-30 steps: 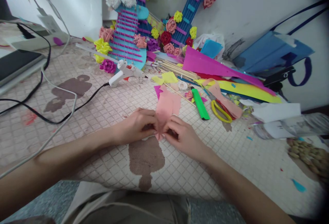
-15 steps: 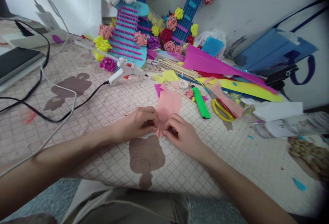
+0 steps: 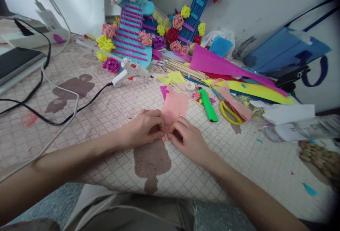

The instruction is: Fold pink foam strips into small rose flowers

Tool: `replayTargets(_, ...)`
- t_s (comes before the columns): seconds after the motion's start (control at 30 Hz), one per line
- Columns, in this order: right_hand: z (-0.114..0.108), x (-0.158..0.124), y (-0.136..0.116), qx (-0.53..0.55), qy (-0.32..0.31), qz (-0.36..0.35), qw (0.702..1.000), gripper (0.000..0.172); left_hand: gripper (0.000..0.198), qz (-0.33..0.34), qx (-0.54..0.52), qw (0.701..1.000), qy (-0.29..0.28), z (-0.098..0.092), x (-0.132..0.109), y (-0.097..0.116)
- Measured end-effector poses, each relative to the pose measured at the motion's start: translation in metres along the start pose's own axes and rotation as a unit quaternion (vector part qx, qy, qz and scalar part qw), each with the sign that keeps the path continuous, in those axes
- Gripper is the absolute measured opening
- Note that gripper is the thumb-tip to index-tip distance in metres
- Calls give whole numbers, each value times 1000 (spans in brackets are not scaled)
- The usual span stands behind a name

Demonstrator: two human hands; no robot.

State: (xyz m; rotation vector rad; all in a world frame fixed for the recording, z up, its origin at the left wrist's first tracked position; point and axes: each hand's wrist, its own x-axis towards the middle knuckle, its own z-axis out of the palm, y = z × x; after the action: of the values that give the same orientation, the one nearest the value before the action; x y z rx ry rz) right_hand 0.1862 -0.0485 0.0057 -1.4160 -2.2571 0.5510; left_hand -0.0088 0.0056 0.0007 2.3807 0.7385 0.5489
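Note:
My left hand (image 3: 148, 126) and my right hand (image 3: 187, 135) meet near the table's front edge, fingertips pinched on a small piece of pink crepe paper (image 3: 165, 138). The piece looks gathered where the fingers press it; its exact shape is partly hidden by them. Just behind lies a flat sheet of the same pink paper (image 3: 174, 105), and a magenta scrap (image 3: 164, 91) sticks out at its left corner. A green cutter (image 3: 208, 105) and yellow-handled scissors (image 3: 230, 113) rest to the right of the sheet.
A white glue gun (image 3: 130, 72) lies at the back left, its black cord (image 3: 92, 103) running left. Blue craft pieces with paper flowers (image 3: 131, 36) stand behind. Wooden sticks (image 3: 186, 69), coloured paper (image 3: 225, 64) and a clear bottle (image 3: 305, 128) occupy the right side.
The fingertips have drawn closer together, and the pink piece between them looks more bunched. Nothing else on the table has visibly moved.

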Motion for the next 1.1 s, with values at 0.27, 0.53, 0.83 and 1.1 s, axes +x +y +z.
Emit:
replayTargets(0.27, 3, -1, 1, -8, 8, 8, 1000, 6, 6, -9, -12, 1000, -14, -3, 1, 1)
replayTargets(0.53, 2, -2, 1, -13, 4, 7, 1000, 5, 10, -3, -2, 1000, -13, -1, 2, 0)
replayTargets(0.83, 1, -1, -1, -25, -5, 16, 1000, 5, 7, -14, 8, 1000, -8, 0, 2, 1)
replayTargets(1.1, 1, -1, -2, -9, 0, 23, 1000, 6, 4, -26, 10, 1000, -15, -2, 3, 6)
